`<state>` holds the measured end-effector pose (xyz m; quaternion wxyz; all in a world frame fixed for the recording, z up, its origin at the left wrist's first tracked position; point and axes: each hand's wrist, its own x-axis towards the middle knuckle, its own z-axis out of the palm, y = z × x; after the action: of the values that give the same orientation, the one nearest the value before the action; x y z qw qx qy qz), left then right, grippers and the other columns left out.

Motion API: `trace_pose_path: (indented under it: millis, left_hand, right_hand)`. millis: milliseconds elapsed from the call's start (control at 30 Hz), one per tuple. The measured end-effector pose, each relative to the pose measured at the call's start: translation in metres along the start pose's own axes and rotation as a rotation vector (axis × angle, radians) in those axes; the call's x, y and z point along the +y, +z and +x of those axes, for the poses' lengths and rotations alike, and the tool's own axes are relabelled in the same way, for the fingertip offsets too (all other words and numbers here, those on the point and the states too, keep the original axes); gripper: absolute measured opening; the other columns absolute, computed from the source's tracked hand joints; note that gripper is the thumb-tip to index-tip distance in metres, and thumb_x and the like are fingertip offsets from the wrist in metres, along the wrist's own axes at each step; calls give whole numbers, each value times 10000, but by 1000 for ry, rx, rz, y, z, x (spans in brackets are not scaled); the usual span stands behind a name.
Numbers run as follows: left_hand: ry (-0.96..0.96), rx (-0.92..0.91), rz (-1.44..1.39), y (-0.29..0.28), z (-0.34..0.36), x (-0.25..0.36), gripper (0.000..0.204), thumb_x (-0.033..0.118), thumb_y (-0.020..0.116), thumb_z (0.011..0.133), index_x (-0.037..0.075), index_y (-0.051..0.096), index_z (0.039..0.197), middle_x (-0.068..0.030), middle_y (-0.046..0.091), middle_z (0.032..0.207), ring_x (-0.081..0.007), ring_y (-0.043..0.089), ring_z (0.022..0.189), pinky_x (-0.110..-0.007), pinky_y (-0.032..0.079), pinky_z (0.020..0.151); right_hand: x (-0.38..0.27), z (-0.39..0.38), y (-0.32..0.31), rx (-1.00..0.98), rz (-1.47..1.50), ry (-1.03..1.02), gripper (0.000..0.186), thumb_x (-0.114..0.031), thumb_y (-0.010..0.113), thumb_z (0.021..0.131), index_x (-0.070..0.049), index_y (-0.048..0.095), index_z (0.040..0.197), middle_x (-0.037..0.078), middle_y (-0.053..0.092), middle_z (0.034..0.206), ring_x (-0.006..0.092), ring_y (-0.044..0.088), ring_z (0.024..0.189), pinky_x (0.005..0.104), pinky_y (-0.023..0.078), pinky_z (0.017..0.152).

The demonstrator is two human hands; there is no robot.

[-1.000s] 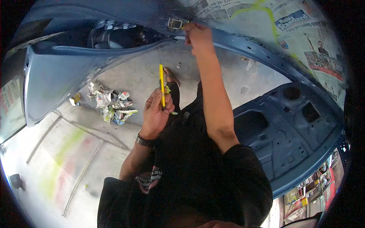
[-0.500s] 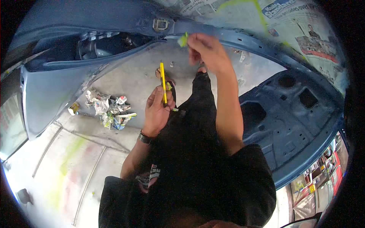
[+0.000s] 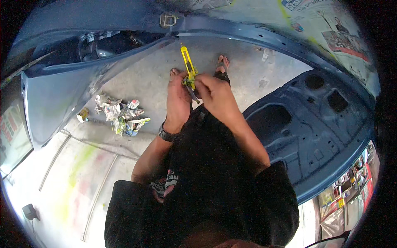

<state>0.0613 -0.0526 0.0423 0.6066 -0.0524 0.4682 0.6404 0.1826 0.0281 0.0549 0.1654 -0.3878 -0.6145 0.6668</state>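
Note:
In front of my body, above the floor, my two hands meet around a slim yellow utility knife (image 3: 186, 57). My left hand (image 3: 178, 103), with a dark band at its wrist, is closed on the knife's lower part, so that the other end points up and away. My right hand (image 3: 218, 96) is closed too, its fingertips pinching at a small yellow-green scrap (image 3: 189, 82) against the knife. That scrap looks like crumpled tape or paper; fingers cover part of it. Whether a blade is out cannot be made out.
A blue-grey car door panel (image 3: 304, 153) with cut-outs stands at the right. Another painted panel (image 3: 62, 93) is on the left, joined to the body with a latch (image 3: 168, 20). Newspaper masking (image 3: 331, 39) covers the upper right. Crumpled newspaper (image 3: 115, 111) and a small can (image 3: 83, 113) lie on the floor.
My right hand has come down from near the car body's edge to meet my left, bringing the yellow-green scrap to the knife. My left hand has risen slightly.

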Motion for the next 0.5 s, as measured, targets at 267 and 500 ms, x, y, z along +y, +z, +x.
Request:
trace_pose_path:
  millis: [267, 500]
  left_hand:
    - [-38, 201, 384, -1, -4, -6, 308, 300, 417, 1006, 50, 570, 1097, -37, 597, 961, -125, 564, 858, -268, 458, 777]
    - [-137, 346, 177, -12, -8, -18, 264, 282, 409, 1009, 54, 542, 1022, -42, 600, 908, -146, 579, 807, -296, 479, 689]
  right_hand:
    - [-10, -24, 11, -205, -617, -208, 436, -64, 574, 803, 39, 497, 1220, 195, 593, 982, 338, 638, 681, 398, 535, 584]
    - [2, -37, 15, -119, -398, -233, 396, 2, 523, 850, 39, 425, 1231, 227, 592, 1006, 319, 650, 747, 367, 543, 651]
